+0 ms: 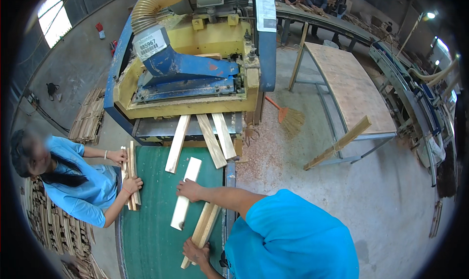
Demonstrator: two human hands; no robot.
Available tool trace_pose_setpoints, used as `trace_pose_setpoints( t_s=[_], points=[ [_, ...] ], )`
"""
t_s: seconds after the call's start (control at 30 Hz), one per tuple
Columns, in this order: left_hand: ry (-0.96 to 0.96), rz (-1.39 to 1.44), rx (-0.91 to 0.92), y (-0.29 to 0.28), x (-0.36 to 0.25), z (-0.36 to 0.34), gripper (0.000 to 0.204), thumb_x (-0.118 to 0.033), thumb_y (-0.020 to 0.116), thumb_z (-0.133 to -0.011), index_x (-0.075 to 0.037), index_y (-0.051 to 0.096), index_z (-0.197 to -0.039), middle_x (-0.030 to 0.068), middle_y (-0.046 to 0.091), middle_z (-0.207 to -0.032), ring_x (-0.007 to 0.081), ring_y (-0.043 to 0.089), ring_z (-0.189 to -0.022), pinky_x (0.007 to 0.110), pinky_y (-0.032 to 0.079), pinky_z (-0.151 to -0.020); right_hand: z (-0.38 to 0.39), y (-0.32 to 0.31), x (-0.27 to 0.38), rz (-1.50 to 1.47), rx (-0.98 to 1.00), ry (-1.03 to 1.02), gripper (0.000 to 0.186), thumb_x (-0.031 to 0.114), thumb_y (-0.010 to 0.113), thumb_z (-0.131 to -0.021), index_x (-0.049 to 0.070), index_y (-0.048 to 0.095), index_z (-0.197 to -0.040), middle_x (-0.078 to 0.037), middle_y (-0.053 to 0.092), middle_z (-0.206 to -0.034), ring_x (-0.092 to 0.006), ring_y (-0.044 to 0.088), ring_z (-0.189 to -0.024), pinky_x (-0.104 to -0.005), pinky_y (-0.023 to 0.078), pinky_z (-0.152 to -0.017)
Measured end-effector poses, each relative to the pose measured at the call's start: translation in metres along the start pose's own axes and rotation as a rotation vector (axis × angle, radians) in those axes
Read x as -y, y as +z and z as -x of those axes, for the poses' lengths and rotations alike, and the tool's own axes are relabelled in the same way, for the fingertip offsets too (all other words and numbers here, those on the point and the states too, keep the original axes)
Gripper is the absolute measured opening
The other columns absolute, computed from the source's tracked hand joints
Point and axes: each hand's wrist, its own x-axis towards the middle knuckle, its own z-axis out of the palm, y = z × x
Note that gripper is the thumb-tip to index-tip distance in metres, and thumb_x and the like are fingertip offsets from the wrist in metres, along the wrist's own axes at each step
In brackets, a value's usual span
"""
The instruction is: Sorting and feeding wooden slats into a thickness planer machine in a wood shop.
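Note:
My left hand (196, 252) is closed around the near end of a pair of wooden strips (207, 223), which lie together and slanted over the green conveyor belt (151, 225). Farther up, my right hand (191, 190) grips a pale wooden board (180, 211) across its middle, the fingers over its left edge. A dark mark shows at that board's near end. Beyond my hands, three more boards, among them a left one (178, 144), a middle one (212, 142) and a right one (224, 136), stick out of the blue and yellow machine (188, 105) onto the belt.
Across the belt, a co-worker (80, 181) in light blue holds several wooden strips (131, 176) at its left edge. Stacked wood (58, 220) lies behind them. To the right stand a plywood-topped table (349, 86), a leaning wood piece (337, 144) and a broom (292, 120) among shavings.

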Motion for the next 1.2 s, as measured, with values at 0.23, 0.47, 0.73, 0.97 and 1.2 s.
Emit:
trace_pose_setpoints(
  t_s=[0.23,0.47,0.73,0.97,1.2],
  points=[
    [0.053,0.046,-0.226,-0.020,-0.021,0.016,0.121,-0.019,0.095,-0.042,-0.009,0.043,-0.150,0.0162,0.048,-0.147,0.0407,0.047,-0.135,0.056,0.031,-0.119,0.003,0.012,0.025,-0.160,0.127,-0.265,0.033,0.032,0.086,-0.073,0.014,0.076,-0.099,-0.012,0.074,-0.102,-0.0347,0.067,-0.109,-0.0490,0.054,-0.090],
    [0.099,-0.098,-0.218,0.000,0.022,0.031,0.121,-0.027,0.099,-0.036,-0.009,0.050,-0.144,0.0141,0.060,-0.129,0.0398,0.053,-0.125,0.053,0.036,-0.111,0.035,0.023,0.129,-0.584,0.219,-0.474,0.018,0.023,0.070,-0.081,0.007,0.076,-0.083,-0.017,0.072,-0.079,-0.0387,0.069,-0.076,-0.0505,0.052,-0.071],
    [0.018,0.047,-0.090,-0.035,0.026,0.033,0.087,-0.024,0.093,-0.048,-0.011,0.059,-0.127,0.0122,0.061,-0.114,0.0361,0.055,-0.114,0.049,0.034,-0.109,-0.024,-0.035,-0.005,-0.239,-0.092,-0.059,0.058,0.008,0.074,-0.073,0.015,0.068,-0.130,-0.015,0.065,-0.133,-0.0358,0.056,-0.131,-0.0471,0.049,-0.107],
    [0.071,0.143,-0.131,0.020,0.068,0.037,0.103,-0.020,0.096,-0.043,-0.008,0.055,-0.138,0.0200,0.059,-0.131,0.0431,0.050,-0.128,0.056,0.035,-0.113,-0.077,0.033,-0.102,-0.010,-0.164,0.249,0.035,0.014,0.061,-0.089,0.010,0.069,-0.123,-0.013,0.066,-0.130,-0.0326,0.061,-0.126,-0.0477,0.048,-0.109],
    [0.084,0.040,-0.042,0.000,0.054,0.025,0.085,-0.030,0.085,-0.055,-0.006,0.063,-0.134,0.0249,0.067,-0.113,0.0495,0.060,-0.105,0.059,0.042,-0.102,-0.081,0.018,-0.033,0.137,-0.211,-0.067,0.028,0.019,0.061,-0.091,0.020,0.073,-0.116,-0.006,0.064,-0.128,-0.0256,0.056,-0.129,-0.0451,0.044,-0.110]
  ],
)
